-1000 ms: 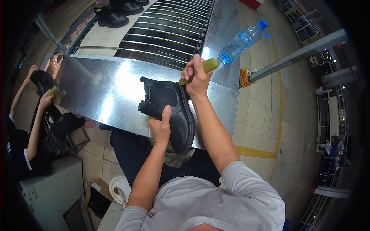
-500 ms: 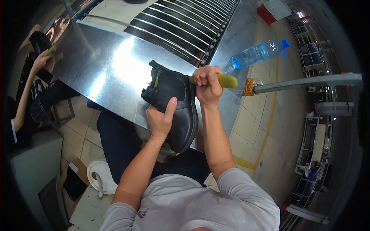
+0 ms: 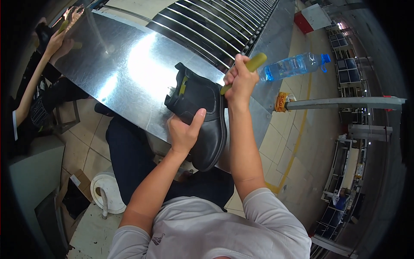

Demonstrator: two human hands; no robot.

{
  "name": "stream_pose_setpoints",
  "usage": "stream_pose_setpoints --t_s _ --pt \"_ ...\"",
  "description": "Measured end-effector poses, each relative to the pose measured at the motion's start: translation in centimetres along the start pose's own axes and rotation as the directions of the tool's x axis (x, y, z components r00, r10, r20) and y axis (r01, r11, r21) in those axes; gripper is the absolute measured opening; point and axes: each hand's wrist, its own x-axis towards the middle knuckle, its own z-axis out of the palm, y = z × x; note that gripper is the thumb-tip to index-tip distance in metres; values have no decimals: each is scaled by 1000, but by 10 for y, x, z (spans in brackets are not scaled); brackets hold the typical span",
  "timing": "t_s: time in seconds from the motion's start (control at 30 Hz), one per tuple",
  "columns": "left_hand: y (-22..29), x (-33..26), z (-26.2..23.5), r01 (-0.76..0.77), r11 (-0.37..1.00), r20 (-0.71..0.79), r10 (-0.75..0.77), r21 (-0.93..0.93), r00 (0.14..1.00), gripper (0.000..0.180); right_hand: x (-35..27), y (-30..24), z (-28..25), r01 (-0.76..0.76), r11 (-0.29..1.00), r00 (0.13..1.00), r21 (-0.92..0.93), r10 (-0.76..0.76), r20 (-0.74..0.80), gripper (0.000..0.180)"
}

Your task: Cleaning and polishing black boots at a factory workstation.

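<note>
A black leather ankle boot (image 3: 210, 144) with dark stretch side panels lies tilted above my lap, at the near edge of the metal table. Its toe points toward me and its opening faces away to the left; some yellow-green shows inside. My left hand (image 3: 183, 133) is closed round the boot's side, thumb resting on the upper. In the fist of my right hand (image 3: 242, 84) is an olive-yellow bar (image 3: 257, 63) with rounded ends. The bar's lower end is at the boot's right edge, near the heel and sole; whether it touches cannot be told.
Beyond the metal table (image 3: 99, 56) runs a conveyor of metal rods (image 3: 207, 26). A blue-capped water bottle (image 3: 293, 65) lies at the right, near a metal bar (image 3: 345, 102). At far left a co-worker's hand (image 3: 56, 42) holds a similar bar. A white bucket (image 3: 114, 203) stands lower left.
My right fist has risen slightly and turned, so the bar has gone from nearly level to slanting up to the right. The boot and my left hand have shifted a little rightward.
</note>
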Motion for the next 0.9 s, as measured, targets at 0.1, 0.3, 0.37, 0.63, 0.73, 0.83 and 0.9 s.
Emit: stream_pose_setpoints --t_s 0.1,0.3,0.37,0.63,0.73,0.83,0.9 --pt "2 0 -4 19 1000 23 -19 -3 1000 30 9 4 12 -51 995 999 -86 51 -3 17" --pt "4 1 -3 -35 999 -15 36 15 999 25 21 21 11 -10 1000 996 -6 10 88 17" --pt "4 1 -4 -43 999 -26 44 17 999 24 20 21 7 -22 999 991 -47 28 128 16" --pt "2 1 -3 -54 998 -72 55 24 996 27 -6 9 -37 65 993 627 95 -114 770 31" --pt "1 1 -3 -17 999 -60 19 35 998 29 -29 6 -45 104 984 637 142 -176 751 34" --pt "-1 -1 -2 -17 1000 -80 18 5 997 30 -43 5 -54 35 985 640 172 -154 753 34" --pt "-2 0 -1 -16 1000 -88 15 -4 996 30 -49 4 -59 -4 981 636 193 -146 757 36"
